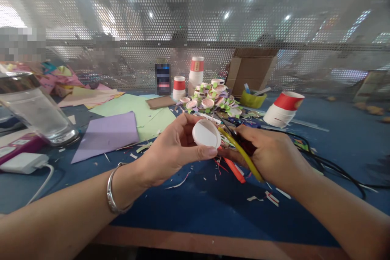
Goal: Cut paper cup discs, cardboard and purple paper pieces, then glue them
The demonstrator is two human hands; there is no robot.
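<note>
In the middle of the head view, my left hand (pixel 170 148) pinches a small round white paper cup bottom (pixel 204 135) between thumb and fingers. Its hollow side is turned toward me. My right hand (pixel 271 150) is closed around a pair of scissors with a yellow handle (pixel 248 160), just right of the cup bottom. The dark blades point up and left and are partly hidden. Below the scissors lies an orange stick-like tool (pixel 234 170), whose kind I cannot make out. Beyond both hands is a pile of cut cup bottoms (pixel 209 101) with green and purple paper bits.
Stacked red-and-white paper cups (pixel 282 109) stand right, others (pixel 196 75) behind. Purple paper (pixel 108 136) and green paper (pixel 122 107) lie left, near a glass of water (pixel 39 109) and a white charger (pixel 24 162). A black cable (pixel 335 166) crosses the right side. Paper scraps litter the table.
</note>
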